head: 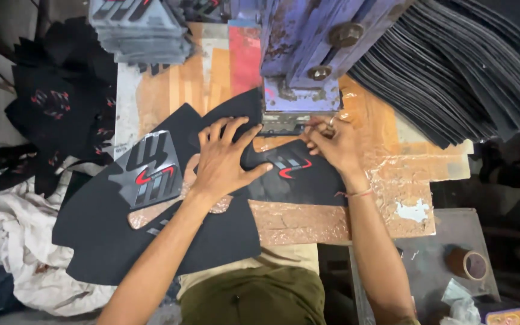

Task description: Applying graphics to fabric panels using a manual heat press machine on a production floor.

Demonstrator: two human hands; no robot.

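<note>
My left hand point(224, 159) lies flat, fingers spread, on a black fabric piece point(212, 232) spread over the worktable. My right hand point(332, 144) pinches the far edge of the black fabric just under the purple press head point(308, 54); a ring is on one finger. A red and grey stripe emblem point(290, 165) sits on the fabric between the two hands. A grey emblem patch point(148, 171) with red and black stripes lies on the fabric left of my left hand.
A stack of grey emblem patches point(139, 30) stands at the back left. Fanned black sheets point(458, 72) fill the back right. Finished black pieces point(61, 102) pile at the left over white cloth point(19, 241). A tape roll point(467, 263) lies low right. The worktable point(404, 162) is foil-covered.
</note>
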